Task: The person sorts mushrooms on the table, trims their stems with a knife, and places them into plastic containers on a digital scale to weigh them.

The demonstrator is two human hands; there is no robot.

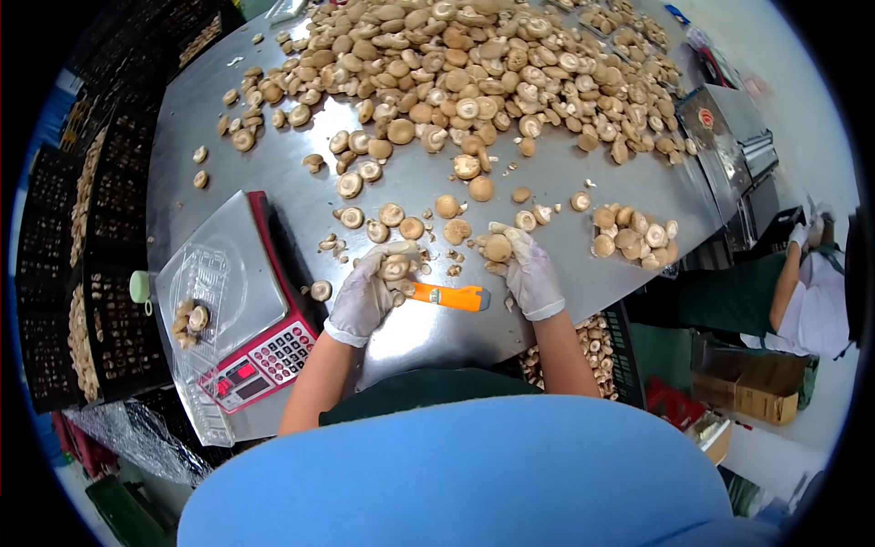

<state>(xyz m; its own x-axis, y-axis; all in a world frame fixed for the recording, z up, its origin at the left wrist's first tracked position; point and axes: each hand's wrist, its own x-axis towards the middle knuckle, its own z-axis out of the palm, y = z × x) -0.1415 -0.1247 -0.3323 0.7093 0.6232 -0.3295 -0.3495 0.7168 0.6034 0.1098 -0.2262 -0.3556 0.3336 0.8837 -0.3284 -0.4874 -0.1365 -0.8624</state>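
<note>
Both my hands wear whitish gloves. My left hand [363,299] is closed round a mushroom [395,267], its pale underside turned up. Just right of those fingers is an orange cutter knife [447,296]; I cannot tell whether its near end touches the hand. My right hand [533,275] is closed on a brown-capped mushroom [498,248] with the fingertips. Between and beyond the hands, several loose mushrooms [457,232] and small cut stem pieces [454,271] lie on the metal table [273,164].
A large mushroom heap [474,64] covers the table's far side. At left, a red-edged scale [273,351] carries a clear plastic tray [210,283] with a few mushrooms. A filled tray [635,239] sits at right. Black crates [118,210] stand at left; another person [811,292] is at right.
</note>
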